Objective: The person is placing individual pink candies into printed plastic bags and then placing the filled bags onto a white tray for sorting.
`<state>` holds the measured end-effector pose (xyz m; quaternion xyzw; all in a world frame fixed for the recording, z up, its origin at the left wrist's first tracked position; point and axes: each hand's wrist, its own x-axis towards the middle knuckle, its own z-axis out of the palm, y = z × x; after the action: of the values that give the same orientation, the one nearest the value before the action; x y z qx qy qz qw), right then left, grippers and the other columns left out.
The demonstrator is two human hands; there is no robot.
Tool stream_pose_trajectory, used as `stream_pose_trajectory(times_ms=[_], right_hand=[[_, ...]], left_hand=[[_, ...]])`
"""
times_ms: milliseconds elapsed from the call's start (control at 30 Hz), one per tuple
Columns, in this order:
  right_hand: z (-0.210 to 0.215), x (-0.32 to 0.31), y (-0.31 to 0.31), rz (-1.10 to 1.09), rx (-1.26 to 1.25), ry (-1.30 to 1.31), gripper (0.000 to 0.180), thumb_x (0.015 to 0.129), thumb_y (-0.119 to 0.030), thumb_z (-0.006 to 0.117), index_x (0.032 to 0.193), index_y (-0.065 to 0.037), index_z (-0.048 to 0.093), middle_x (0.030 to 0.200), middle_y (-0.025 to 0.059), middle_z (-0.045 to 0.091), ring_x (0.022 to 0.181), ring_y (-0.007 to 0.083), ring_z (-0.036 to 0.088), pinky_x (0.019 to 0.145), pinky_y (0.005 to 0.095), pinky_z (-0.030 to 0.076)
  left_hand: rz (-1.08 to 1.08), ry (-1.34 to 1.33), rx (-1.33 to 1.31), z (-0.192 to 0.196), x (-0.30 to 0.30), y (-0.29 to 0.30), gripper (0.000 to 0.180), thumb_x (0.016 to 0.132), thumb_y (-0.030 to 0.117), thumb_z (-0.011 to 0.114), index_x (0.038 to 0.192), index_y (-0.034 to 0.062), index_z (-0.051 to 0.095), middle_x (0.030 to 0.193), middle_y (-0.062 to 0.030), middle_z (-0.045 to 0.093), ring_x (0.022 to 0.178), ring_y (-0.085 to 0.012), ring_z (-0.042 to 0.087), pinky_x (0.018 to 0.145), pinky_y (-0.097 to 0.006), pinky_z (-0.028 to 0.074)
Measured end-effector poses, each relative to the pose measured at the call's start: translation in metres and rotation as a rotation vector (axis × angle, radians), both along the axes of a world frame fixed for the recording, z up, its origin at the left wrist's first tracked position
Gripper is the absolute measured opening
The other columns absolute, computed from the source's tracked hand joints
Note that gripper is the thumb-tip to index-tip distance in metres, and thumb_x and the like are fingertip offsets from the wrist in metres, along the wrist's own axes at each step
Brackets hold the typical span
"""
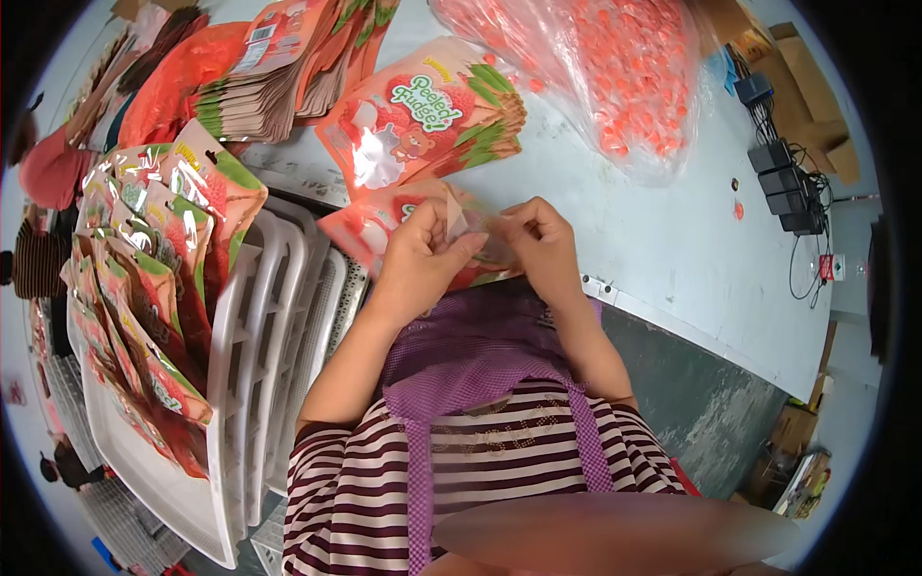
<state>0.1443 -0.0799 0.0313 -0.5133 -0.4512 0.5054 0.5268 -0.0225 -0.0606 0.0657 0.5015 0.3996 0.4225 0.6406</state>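
Observation:
At the near edge of the table, my left hand (423,252) and my right hand (540,242) are close together, fingers pinched. Between them is a thin, see-through plastic piece (471,223); its exact kind is not clear. Beneath them lies a pink pouch (370,223) with a strawberry-like print, partly covered by my hands. Just beyond it, a fanned pile of flat pink-and-green pouches (423,115) rests on the table. A large clear bag (634,86) of small red-orange pieces sits farther back on the right.
To my left, pouches (158,278) stand crowded in a white plastic tray (226,422) atop other stacked trays. Another stack of flat pouches (279,82) and a red plastic bag (187,82) are at the back left. Black adapters with cables (783,178) line the table's right edge, near cardboard boxes (812,96).

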Motion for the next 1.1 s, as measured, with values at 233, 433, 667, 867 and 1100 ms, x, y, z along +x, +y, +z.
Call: stream_pose_trajectory(times_ms=[233,433,667,867,1100], right_hand=[[0.008,0.002,-0.001,0.149,0.024,-0.341,0.019,0.078,0.003,0.058,0.097,0.000,0.056,0.085,0.0065,0.062,0.077,0.0109,0.057,0.070,0.0254,0.047],[0.002,0.015,0.000,0.201,-0.082,-0.075,0.015,0.077,0.005,0.059,0.092,0.000,0.056,0.081,0.0027,0.061,0.074,0.0077,0.056,0.067,0.0234,0.046],[-0.009,0.017,-0.006,0.184,-0.050,-0.102,0.012,0.083,0.001,0.057,0.095,0.001,0.057,0.084,0.0025,0.060,0.079,0.0053,0.054,0.071,0.0229,0.046],[0.001,0.070,0.018,0.166,-0.007,-0.175,0.024,0.083,-0.004,0.058,0.107,-0.002,0.058,0.096,0.0048,0.061,0.089,0.0118,0.057,0.081,0.0273,0.046],[-0.012,0.190,0.106,-0.616,0.151,-1.229,0.049,0.081,-0.044,0.058,0.119,-0.013,0.055,0.126,0.0131,0.049,0.119,0.0336,0.039,0.100,0.0457,0.029]], left_hand=[[0.072,0.560,0.588,0.011,0.007,-0.014,0.035,0.071,0.001,0.068,0.104,0.0059,0.055,0.070,-0.0049,0.052,0.060,-0.0180,0.051,0.056,-0.029,0.043],[-0.427,0.873,1.157,0.016,-0.016,-0.005,0.037,0.072,0.007,0.056,0.108,0.0120,0.063,0.075,-0.0062,0.046,0.071,-0.0245,0.049,0.063,-0.036,0.043],[-0.328,0.872,1.125,0.021,-0.009,0.009,0.023,0.066,0.016,0.073,0.082,0.0016,0.063,0.106,-0.0172,0.055,0.098,-0.0367,0.052,0.084,-0.042,0.043],[-0.118,0.609,1.042,-0.029,0.016,0.043,0.018,0.072,0.003,0.068,0.071,-0.0040,0.052,0.113,-0.0231,0.055,0.103,-0.0405,0.054,0.085,-0.042,0.046],[-0.088,0.599,0.817,-0.069,0.029,0.058,0.011,0.079,0.004,0.063,0.082,-0.0026,0.054,0.107,-0.0241,0.057,0.090,-0.0351,0.058,0.075,-0.034,0.046]])
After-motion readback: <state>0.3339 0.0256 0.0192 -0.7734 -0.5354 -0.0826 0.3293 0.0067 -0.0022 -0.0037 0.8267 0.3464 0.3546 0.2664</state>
